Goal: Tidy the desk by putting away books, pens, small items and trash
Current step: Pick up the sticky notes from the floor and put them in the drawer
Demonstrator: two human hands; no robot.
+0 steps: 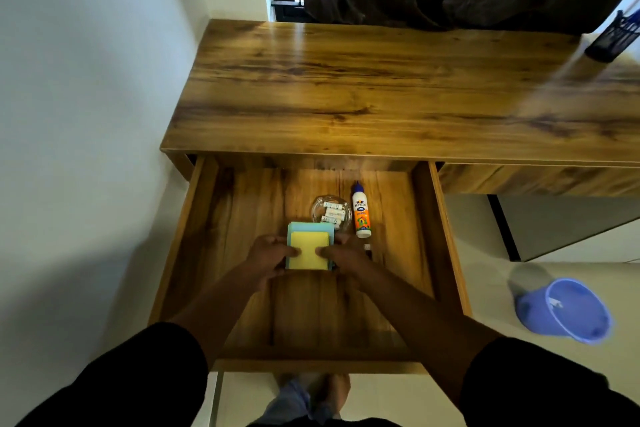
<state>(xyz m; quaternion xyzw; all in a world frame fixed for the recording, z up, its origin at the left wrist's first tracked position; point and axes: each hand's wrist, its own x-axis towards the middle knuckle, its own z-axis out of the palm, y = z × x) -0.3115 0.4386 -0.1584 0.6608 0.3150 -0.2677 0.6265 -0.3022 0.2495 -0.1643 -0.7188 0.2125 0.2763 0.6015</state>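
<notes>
The fingers (292, 251) of the left hand (268, 255) curl round the left edge of a stack of sticky notes (309, 251), thumb lying on the yellow top pad; the right hand (346, 255) grips the opposite edge the same way, its thumb also on the yellow. The stack, yellow over a larger pale blue-green pad, sits low in the open drawer (207, 236) of the bench (346, 87), held between both hands. Just behind it, touching or nearly so, is a clear glass dish (320, 205) holding small white cylinders; what they are is too small to tell. Beside the dish to the right lies a white glue bottle (361, 211) with an orange label. A small dark item (367, 249) shows just right of the right hand. On the bench's far right corner stands a dark mesh pen holder (613, 40). A blue bucket (568, 310) sits on the floor to the right.
</notes>
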